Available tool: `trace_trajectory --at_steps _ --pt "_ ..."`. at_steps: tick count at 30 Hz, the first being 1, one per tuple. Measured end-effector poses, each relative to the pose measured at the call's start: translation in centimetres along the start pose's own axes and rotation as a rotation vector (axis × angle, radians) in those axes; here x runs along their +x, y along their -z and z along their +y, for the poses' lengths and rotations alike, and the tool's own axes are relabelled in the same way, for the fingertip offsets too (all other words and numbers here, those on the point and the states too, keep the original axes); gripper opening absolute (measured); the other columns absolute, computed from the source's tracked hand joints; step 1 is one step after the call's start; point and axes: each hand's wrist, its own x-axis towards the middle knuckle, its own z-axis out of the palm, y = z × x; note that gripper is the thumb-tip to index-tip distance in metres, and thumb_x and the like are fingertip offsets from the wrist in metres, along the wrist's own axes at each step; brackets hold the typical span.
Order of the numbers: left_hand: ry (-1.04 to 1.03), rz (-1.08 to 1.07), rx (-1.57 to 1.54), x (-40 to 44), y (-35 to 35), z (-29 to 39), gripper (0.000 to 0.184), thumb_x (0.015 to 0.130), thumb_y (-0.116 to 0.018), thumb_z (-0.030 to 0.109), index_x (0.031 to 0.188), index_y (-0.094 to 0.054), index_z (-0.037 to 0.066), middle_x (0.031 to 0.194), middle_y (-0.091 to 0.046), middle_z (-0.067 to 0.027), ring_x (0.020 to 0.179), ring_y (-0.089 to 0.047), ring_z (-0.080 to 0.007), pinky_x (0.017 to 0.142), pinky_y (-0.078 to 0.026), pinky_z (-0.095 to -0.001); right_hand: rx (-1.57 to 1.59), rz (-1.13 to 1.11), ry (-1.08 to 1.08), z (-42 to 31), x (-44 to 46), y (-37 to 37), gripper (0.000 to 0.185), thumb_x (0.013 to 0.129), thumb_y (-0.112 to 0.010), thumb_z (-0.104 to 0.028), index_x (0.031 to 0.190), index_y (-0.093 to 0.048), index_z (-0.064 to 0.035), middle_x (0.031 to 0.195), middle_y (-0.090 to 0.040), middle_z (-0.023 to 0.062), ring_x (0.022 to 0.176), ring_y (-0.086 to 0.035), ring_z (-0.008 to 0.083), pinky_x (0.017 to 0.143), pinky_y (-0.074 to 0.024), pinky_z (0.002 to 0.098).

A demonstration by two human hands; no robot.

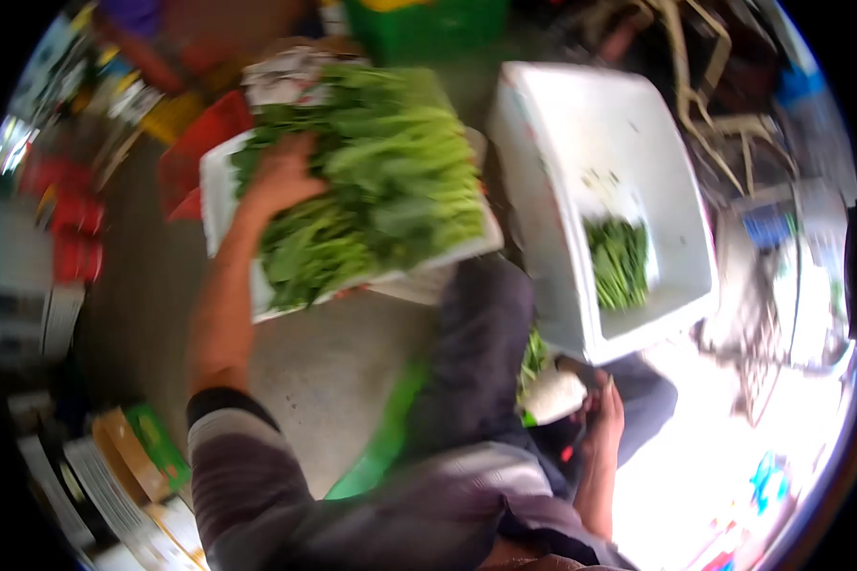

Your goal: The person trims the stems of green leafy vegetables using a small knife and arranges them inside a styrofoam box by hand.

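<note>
My left hand [284, 179] reaches onto leafy greens [400, 162] piled in a white foam box [221, 195] at the left. Its thumb stands apart from its fingers, and the fingertips blur into the leaves. My right hand [604, 411] is low, beside my knee, with its fingers curled together. What they hold, if anything, I cannot make out. Close to it lies a pale, rounded thing [554, 397], its kind unclear, with some green leaves [533, 357] just above.
A deeper white foam box [543, 209] stands at the right, with a small bunch of greens [620, 262] inside. Beyond the left box are a red container [200, 157] and a green crate [428, 33]. A cardboard box [124, 452] sits at lower left.
</note>
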Motion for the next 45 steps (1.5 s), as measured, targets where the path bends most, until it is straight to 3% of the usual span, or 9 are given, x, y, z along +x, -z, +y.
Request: trace_trajectory --at_steps 5,8,10,14,18,22,29,40,45 --pt "-0.018 0.254 -0.235 1.2 1.1 -2.9 0.059 0.093 -0.065 0.018 0.147 -0.047 0.004 0.143 -0.056 -0.0196 0.132 -0.053 -0.0333 0.108 -0.042 -0.0413 0.301 -0.061 -0.132 0.6 1.0 2.0 0.056 0.106 -0.039 -0.055 0.105 -0.062 -0.0034 0.066 -0.049 0.0041 0.055 -0.049 0.0188 0.062 -0.0488 0.0374" --pt "0.058 0.312 -0.421 0.3 4.1 3.2 0.047 0.101 -0.059 0.015 0.146 -0.05 0.005 0.142 -0.058 -0.0142 0.132 -0.053 -0.0238 0.108 -0.041 -0.0339 0.412 -0.162 -0.203 2.2 2.6 3.5 0.056 0.105 -0.037 -0.057 0.089 -0.057 -0.0073 0.063 -0.049 0.0059 0.055 -0.05 0.0218 0.066 -0.0487 0.0402" --pt "-0.062 0.313 -0.472 -0.3 5.7 8.9 0.044 0.101 -0.06 0.015 0.143 -0.053 0.005 0.135 -0.062 -0.0124 0.123 -0.06 -0.0228 0.101 -0.046 -0.0327 0.528 -0.159 -0.26 2.4 2.6 3.7 0.051 0.105 -0.041 -0.054 0.088 -0.055 -0.0087 0.065 -0.049 0.0054 0.055 -0.049 0.0217 0.066 -0.0489 0.0409" --pt "-0.447 0.249 -0.601 -0.8 5.0 22.5 0.035 0.099 -0.063 0.015 0.132 -0.062 0.003 0.125 -0.067 -0.0105 0.108 -0.066 -0.0214 0.089 -0.051 -0.0305 0.548 -0.166 -0.165 3.4 3.0 4.3 0.013 0.1 -0.059 -0.019 0.091 -0.052 -0.0118 0.069 -0.048 0.0006 0.055 -0.048 0.0145 0.062 -0.0527 0.035" --pt "-0.855 -0.178 -0.528 0.2 1.8 36.6 0.031 0.091 -0.07 0.011 0.119 -0.066 -0.002 0.115 -0.069 -0.0151 0.108 -0.065 -0.0285 0.095 -0.049 -0.0359 0.522 -0.187 -0.18 3.2 2.9 4.4 0.011 0.098 -0.061 -0.017 0.091 -0.055 -0.0102 0.069 -0.051 0.001 0.055 -0.05 0.0136 0.06 -0.0528 0.0336" --pt "-1.225 -0.263 -0.274 2.9 -9.2 46.2 0.037 0.081 -0.075 0.02 0.111 -0.067 0.0 0.105 -0.068 -0.0184 0.1 -0.063 -0.0368 0.093 -0.049 -0.0453 0.607 -0.197 -0.203 2.8 2.9 4.5 0.014 0.097 -0.064 -0.02 0.099 -0.06 -0.0078 0.069 -0.052 -0.0002 0.056 -0.051 0.0127 0.06 -0.0514 0.0312" --pt "-1.155 -0.606 0.071 7.3 -17.8 53.0 0.029 0.082 -0.07 0.018 0.105 -0.069 0.002 0.103 -0.069 -0.0152 0.102 -0.063 -0.0384 0.091 -0.049 -0.0481 0.599 -0.222 -0.208 4.1 3.6 4.8 0.019 0.097 -0.065 -0.021 0.104 -0.061 -0.0043 0.067 -0.053 -0.0017 0.057 -0.05 0.0104 0.06 -0.0483 0.0271" --pt "-1.356 -0.153 0.063 9.7 -23.7 58.4 0.027 0.085 -0.059 0.01 0.106 -0.074 0.017 0.104 -0.069 -0.0034 0.114 -0.056 -0.0231 0.099 -0.04 -0.0497 0.609 -0.247 -0.243 5.2 4.2 5.0 0.02 0.099 -0.064 -0.023 0.109 -0.061 -0.0064 0.072 -0.054 -0.0003 0.061 -0.052 0.0113 0.068 -0.0551 0.0324" --pt "-1.303 -0.131 0.221 9.9 -24.6 58.1 0.028 0.084 -0.059 0.009 0.107 -0.074 0.018 0.111 -0.066 -0.0047 0.116 -0.055 -0.0252 0.1 -0.04 -0.051 0.598 -0.252 -0.254 5.2 4.2 5.1 0.02 0.099 -0.065 -0.023 0.109 -0.061 -0.0063 0.072 -0.054 -0.0003 0.061 -0.052 0.0115 0.068 -0.055 0.0324"
